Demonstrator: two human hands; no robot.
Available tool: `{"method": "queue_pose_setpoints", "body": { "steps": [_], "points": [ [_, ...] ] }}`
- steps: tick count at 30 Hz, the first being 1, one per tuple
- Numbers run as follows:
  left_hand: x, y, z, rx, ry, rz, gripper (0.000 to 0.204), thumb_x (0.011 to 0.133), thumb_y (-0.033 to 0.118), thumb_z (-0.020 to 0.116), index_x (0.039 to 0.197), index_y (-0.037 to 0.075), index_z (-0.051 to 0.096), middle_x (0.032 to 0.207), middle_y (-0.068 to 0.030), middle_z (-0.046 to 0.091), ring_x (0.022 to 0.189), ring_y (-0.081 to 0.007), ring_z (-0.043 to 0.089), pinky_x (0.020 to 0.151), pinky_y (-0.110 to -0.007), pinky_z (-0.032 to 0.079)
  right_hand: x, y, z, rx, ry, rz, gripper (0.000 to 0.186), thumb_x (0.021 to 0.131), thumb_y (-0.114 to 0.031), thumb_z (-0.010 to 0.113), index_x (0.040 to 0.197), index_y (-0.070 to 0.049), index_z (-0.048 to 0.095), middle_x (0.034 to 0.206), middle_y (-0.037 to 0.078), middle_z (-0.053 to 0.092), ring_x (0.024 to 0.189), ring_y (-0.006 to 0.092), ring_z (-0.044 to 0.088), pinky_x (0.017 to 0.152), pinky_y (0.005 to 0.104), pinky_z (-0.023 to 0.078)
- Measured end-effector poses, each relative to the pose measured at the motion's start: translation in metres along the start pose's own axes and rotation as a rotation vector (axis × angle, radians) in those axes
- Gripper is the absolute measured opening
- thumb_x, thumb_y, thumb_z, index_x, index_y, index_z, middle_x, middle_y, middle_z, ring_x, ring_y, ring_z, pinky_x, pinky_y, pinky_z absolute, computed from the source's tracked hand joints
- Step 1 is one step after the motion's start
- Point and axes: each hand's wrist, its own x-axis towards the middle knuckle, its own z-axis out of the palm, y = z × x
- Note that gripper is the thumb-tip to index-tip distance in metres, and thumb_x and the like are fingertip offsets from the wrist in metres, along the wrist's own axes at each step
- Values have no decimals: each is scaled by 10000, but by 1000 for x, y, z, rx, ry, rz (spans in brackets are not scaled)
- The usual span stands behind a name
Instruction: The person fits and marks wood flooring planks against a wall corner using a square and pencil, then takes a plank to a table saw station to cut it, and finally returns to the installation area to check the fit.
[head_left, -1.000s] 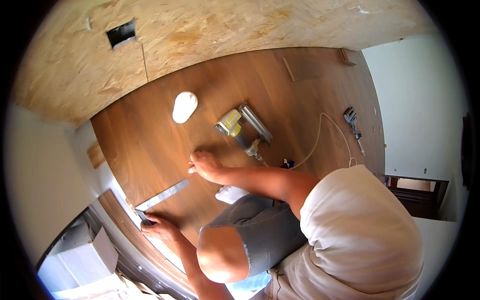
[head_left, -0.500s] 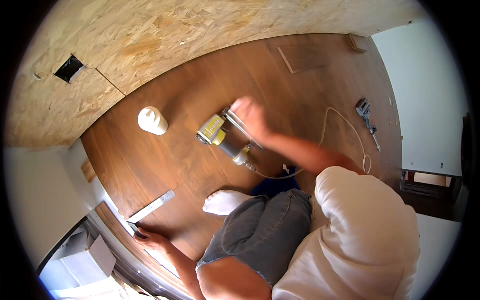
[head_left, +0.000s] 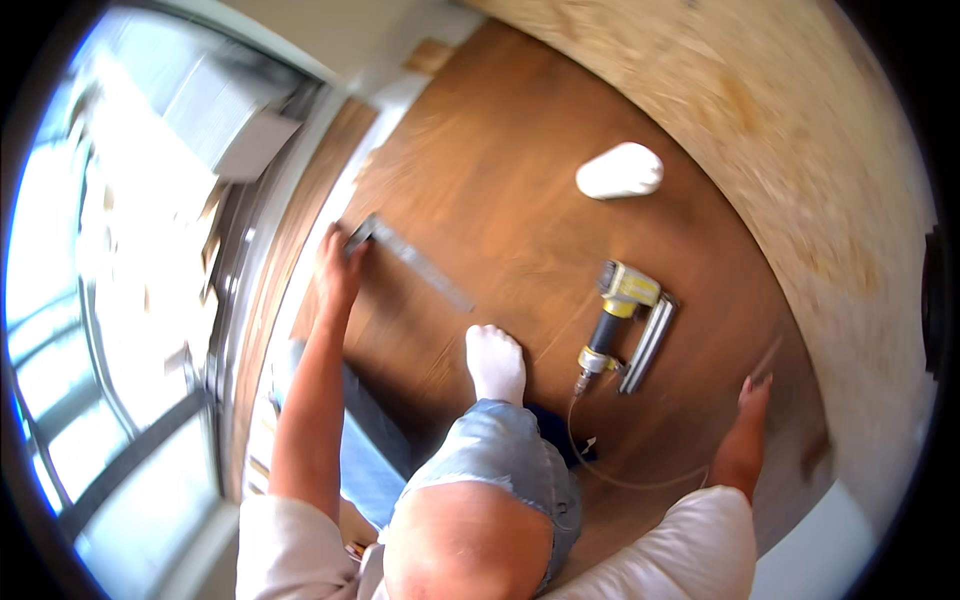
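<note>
My left hand (head_left: pixel 338 260) grips the dark handle of a metal try square (head_left: pixel 420 263) lying on brown wood flooring (head_left: pixel 520 120). My right hand (head_left: pixel 752 398) reaches out at the right, its fingertips at a thin, blurred piece or edge on the floor; I cannot make out whether they hold it. Between my hands lies a yellow-and-grey nail gun (head_left: pixel 625 300) with a pale air hose (head_left: pixel 645 486). A white rounded bottle or container (head_left: pixel 618 170) rests farther forward. My socked foot (head_left: pixel 493 362) is beside the square's blade.
A chipboard panel (head_left: pixel 740 110) curves along the upper right. At the left are a bright glazed opening with dark frames (head_left: pixel 140 455), a pale box (head_left: pixel 230 130) and a wood strip (head_left: pixel 300 210). A dark blue item (head_left: pixel 565 440) lies by my knee.
My view has swung round toward the glazed opening. My right hand has left the nail gun's magazine and moved out to the right. My left hand is still on the square.
</note>
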Motion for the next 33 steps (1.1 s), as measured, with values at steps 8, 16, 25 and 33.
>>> {"method": "queue_pose_setpoints", "body": {
  "steps": [8,16,25,33],
  "points": [
    [-27,17,-6,-42,-92,36,345,878,276,792,1093,49,647,1567,-208,454,1409,-422,444,1151,-492,382,64,16,-18,1507,-9,1096,392,1028,-268,658,1316,-8,609,1099,141,665,1002,272,677,878,381,622],
    [-17,27,7,-115,-153,-8,359,847,281,813,1080,60,652,1557,-191,458,1390,-414,452,1145,-468,403,76,48,-61,1832,94,777,380,999,-182,681,1334,-23,597,1188,129,694,1032,245,716,581,273,541],
    [-16,30,-15,-117,-44,-125,484,879,323,775,1237,34,624,1533,-198,480,1384,-403,461,1166,-478,382,36,59,-126,2268,-315,465,528,1099,-335,487,1529,-30,447,1288,95,694,822,85,678,441,214,332],
    [-34,241,2,-660,-410,192,449,916,321,740,1265,59,637,1236,-217,646,1185,-395,604,1012,-476,499,-181,-111,-219,2386,-427,48,574,1094,-291,510,1532,53,374,1380,139,631,1015,114,656,408,200,339]
  ]
}}
